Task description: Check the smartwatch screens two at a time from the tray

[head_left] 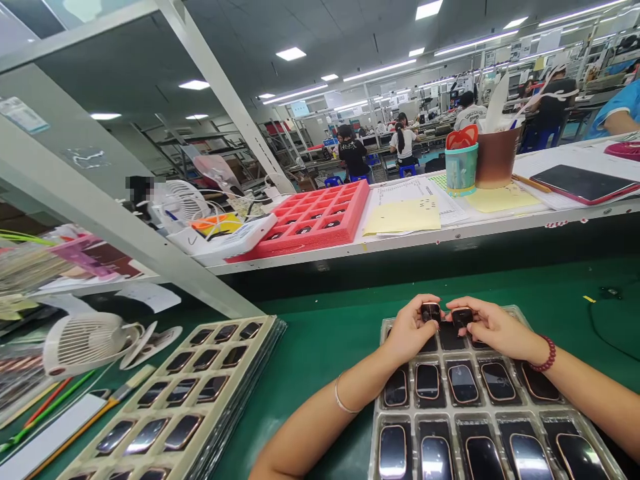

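Pinched in my left hand [414, 328] is a smartwatch case [431, 312] with a dark face and gold-coloured rim. A second, similar watch case [461, 317] sits between the fingers of my right hand [493, 327]. Both are held close together, above the far row of a clear plastic tray [373, 437]. Rounded dark watch cases [463, 383] with gold rims lie face up in the tray's compartments. My hands and forearms partly cover the far row and the right side of this tray.
To the left stands a stack of trays [270, 327] with more watch cases. A brush [127, 390] and a white fan [83, 343] lie beyond it. A raised shelf [400, 241] along the back bears a red foam tray [360, 207], papers, cups [461, 170] and a tablet [583, 180]. Several people sit farther off.
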`<state>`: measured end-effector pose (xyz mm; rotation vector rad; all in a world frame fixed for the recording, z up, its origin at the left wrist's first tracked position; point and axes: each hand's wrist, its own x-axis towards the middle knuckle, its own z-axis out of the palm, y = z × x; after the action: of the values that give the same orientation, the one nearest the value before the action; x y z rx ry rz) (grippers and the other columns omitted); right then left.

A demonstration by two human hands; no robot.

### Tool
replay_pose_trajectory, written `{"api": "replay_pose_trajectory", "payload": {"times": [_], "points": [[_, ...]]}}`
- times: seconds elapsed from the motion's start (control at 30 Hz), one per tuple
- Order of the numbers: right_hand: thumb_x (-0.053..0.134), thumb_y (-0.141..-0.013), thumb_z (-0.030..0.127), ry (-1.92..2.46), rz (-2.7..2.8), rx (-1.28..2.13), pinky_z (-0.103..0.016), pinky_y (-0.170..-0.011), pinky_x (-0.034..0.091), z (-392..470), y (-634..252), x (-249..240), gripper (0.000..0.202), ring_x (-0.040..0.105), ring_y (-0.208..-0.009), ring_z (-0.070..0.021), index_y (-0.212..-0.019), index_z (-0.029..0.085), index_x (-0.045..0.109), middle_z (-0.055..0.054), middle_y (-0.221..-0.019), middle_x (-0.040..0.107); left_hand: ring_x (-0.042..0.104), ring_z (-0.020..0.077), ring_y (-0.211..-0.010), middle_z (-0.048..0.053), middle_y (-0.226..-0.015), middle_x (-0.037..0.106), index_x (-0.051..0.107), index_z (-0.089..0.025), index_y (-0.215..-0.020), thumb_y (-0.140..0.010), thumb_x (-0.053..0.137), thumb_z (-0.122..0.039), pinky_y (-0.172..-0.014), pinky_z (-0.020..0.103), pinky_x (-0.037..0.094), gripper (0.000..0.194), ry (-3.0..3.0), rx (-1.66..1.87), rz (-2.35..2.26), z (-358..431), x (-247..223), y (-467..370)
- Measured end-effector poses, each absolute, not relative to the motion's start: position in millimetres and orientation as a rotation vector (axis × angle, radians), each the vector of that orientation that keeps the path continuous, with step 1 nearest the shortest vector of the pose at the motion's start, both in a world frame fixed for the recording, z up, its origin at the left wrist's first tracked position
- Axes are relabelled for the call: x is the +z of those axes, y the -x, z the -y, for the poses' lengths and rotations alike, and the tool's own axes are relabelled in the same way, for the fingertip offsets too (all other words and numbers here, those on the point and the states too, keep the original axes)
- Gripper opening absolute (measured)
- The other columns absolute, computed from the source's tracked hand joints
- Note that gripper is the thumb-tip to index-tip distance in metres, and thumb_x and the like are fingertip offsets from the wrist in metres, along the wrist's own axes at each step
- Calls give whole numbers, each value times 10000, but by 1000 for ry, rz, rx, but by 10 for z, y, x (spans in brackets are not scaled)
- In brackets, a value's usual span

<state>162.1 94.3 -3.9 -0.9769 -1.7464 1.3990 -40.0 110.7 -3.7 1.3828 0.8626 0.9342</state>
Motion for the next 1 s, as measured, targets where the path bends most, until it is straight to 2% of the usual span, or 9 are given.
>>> {"api": "replay_pose_trajectory", "payload": {"times": [0.13,0.33,0.53,0.73,1.0], "points": [[479,-785,121,986,1755,1393,-269,-607,491,-937,-1618,-28,397,634,-822,-175,-1171,210,516,-77,-1113,607,581,141,-788,41,-851,613,539,-158,-1034,-725,567,-113,-733,269,460,313,-1386,945,-827,-1115,-53,402],[469,-785,103,974,1756,1385,-267,-619,483,-935,-1618,-19,401,628,-828,-166,-1168,213,514,-66,-1101,598,577,149,-869,55,-934,616,517,-164,-1075,-692,565,-52,-776,269,454,402,-1403,928,-850,-1120,-61,406],[453,-807,123,975,1763,1388,-266,-588,485,-948,-1626,-36,372,616,-797,-164,-1161,218,516,-63,-1071,595,574,136,-782,65,-876,623,553,-143,-1024,-757,560,-140,-744,274,464,267,-1429,946,-813,-1134,-96,416],[432,-782,86,977,1759,1391,-250,-587,470,-956,-1624,-37,426,608,-784,-150,-1185,211,492,-61,-1053,586,586,162,-909,67,-972,614,538,-168,-1072,-678,481,-19,-783,277,476,425,-1452,969,-824,-1145,-136,408],[429,-733,56,976,1765,1354,-256,-617,472,-952,-1621,-28,470,610,-823,-158,-1165,219,517,-52,-1065,584,604,160,-887,72,-1029,610,544,-177,-1099,-694,490,-45,-770,273,488,430,-1533,937,-868,-1167,-185,424]]}}
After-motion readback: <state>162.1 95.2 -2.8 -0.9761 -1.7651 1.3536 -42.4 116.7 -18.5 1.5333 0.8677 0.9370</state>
